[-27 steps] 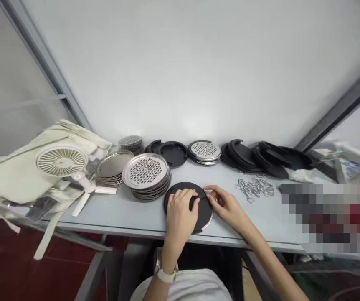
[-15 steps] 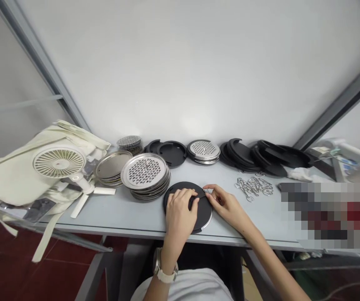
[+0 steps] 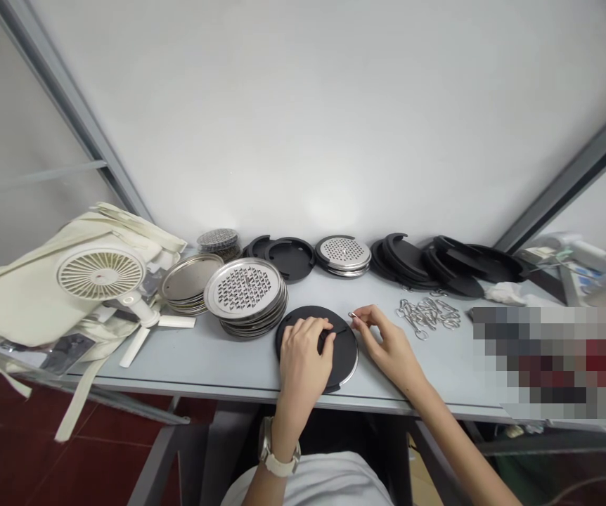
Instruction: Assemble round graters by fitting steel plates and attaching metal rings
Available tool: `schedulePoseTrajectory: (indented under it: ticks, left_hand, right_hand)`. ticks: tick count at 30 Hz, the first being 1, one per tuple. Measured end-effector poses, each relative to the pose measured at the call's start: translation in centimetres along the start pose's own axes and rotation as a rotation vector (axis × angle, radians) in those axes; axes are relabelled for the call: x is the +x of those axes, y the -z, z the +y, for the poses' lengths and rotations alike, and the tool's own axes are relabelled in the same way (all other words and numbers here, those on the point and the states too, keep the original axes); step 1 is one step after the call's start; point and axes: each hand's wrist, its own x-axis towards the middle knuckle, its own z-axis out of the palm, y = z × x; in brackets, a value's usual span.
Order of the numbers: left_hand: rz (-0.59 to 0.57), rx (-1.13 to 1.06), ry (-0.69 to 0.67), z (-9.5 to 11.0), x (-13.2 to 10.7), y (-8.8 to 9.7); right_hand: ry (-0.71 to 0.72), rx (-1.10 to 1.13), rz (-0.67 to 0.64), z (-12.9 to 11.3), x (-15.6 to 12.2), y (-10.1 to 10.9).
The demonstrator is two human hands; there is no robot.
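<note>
A black disc [image 3: 343, 348] is seen lying flat near the front edge of the grey table [image 3: 202, 357], straight ahead of the person; being round, it has no long axis of its own, but a narrow slot in its top face is set roughly crosswise, rising slightly toward the right; a bright metal rim is shown under its right edge. The left hand [image 3: 304, 353] is laid palm-down on the disc's left half, fingers bent and not closed round anything, so that part of the disc is hidden. The right hand [image 3: 389, 344] is held just beside the disc's right edge, thumb and forefinger pinched together on a small metal clip [image 3: 352, 315]; the clip's free end is pointed left, toward the disc, just off its upper right rim; its shape is too small to be made out. A loose heap of metal clips [image 3: 429, 313] is spread to the right of that hand; a stack of perforated metal discs [image 3: 244, 289] is placed to the left of the black disc, with a white fan [image 3: 101, 273] further left. Black lids [image 3: 429, 263] are lined along the wall; the table's right end is masked by a pixelated patch.
</note>
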Motion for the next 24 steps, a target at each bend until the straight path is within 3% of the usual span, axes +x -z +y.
schedulePoseTrajectory:
  ticks: [6, 14, 24]
  left_hand:
    - [-0.006, -0.004, 0.002, 0.05, 0.05, 0.05]
    - [-0.010, -0.004, 0.001, -0.02, 0.03, -0.05]
    - [0.001, 0.022, -0.011, -0.09, 0.04, -0.06]
  right_hand:
    - [0.065, -0.004, -0.040, 0.04, 0.12, 0.06]
    - [-0.031, -0.023, -0.036, -0.05, 0.48, -0.05]
    - [0.028, -0.002, -0.064, 0.17, 0.86, -0.50]
